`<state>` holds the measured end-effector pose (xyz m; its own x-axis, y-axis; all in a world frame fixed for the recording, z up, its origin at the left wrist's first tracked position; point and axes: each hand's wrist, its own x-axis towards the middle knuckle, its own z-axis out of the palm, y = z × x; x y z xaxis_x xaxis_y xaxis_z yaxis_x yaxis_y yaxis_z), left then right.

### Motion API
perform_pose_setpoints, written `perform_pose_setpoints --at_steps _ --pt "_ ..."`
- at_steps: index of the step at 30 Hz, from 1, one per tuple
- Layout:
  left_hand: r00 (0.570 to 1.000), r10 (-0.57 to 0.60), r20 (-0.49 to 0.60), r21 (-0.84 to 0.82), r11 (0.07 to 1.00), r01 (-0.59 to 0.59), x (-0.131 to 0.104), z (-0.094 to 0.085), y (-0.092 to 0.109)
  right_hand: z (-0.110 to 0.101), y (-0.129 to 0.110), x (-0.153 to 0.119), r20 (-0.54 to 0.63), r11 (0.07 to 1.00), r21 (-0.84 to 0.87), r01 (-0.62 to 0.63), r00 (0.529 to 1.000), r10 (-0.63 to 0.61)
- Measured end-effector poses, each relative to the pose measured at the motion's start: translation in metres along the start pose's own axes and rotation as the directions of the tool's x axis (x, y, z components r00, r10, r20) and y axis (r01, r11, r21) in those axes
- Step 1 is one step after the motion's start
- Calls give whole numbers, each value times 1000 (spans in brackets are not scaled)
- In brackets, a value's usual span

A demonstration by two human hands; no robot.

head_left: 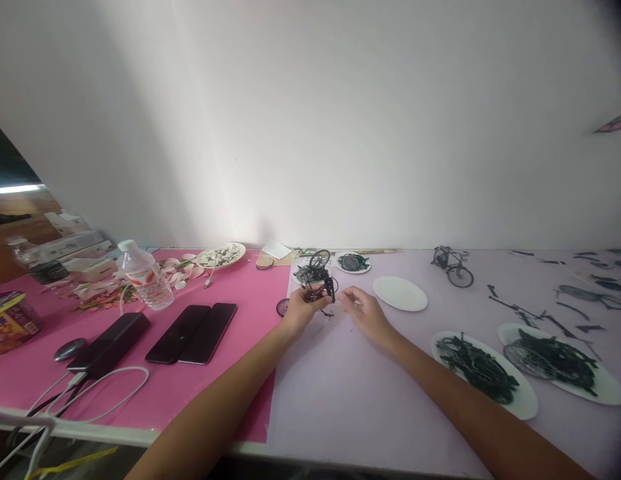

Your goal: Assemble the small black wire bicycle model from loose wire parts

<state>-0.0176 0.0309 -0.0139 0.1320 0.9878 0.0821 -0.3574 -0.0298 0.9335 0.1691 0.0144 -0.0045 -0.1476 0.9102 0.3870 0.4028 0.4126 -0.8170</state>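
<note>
My left hand [304,310] is closed around a small dark model bicycle [317,291], partly covered by my fingers. One spoked wheel of it shows at the lower left and dark parts stick out past my fingertips. Just to the right, my right hand [363,312] has its thumb and forefinger drawn together beside the model; whatever they pinch, if anything, is too small to make out. Behind my left hand, a white plate with dark wheels [300,275] is partly hidden. Another plate [366,271] holding dark spoked parts stands behind the hands.
A bare white plate [400,294] lies right of my hands. A finished-looking model bicycle [453,265] stands farther back. Plates [527,407] of dark parts and loose pieces [555,320] spread rightward. On the pink side are two phones [193,335], a water bottle [146,277] and cables.
</note>
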Motion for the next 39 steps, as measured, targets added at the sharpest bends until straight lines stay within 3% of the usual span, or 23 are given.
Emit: perform_pose_setpoints --at_steps 6,12,16,21,25,29,39 --pt "999 -8 -50 20 1000 9 4 -4 -2 -15 -2 7 -153 993 115 -6 988 24" --pt "998 9 -63 1 1000 -9 10 -12 -6 -19 -7 3 -362 977 201 77 932 2" --pt "996 37 -76 22 999 -36 12 -17 0 -19 -9 2 -394 974 199 105 919 -19" --pt "992 34 -124 78 997 -24 10 -19 10 -19 -4 3 -277 985 152 78 960 -33" --pt "993 27 -112 38 999 -23 10 -18 8 -14 -2 -1 -54 998 -2 70 996 -70" --pt "996 18 -88 12 1000 -17 9 -16 3 -5 -6 -8 135 972 -203 118 987 -91" --pt "998 -28 -52 -11 1000 27 0 -2 5 3 -9 -7 257 977 -195 81 966 -29"
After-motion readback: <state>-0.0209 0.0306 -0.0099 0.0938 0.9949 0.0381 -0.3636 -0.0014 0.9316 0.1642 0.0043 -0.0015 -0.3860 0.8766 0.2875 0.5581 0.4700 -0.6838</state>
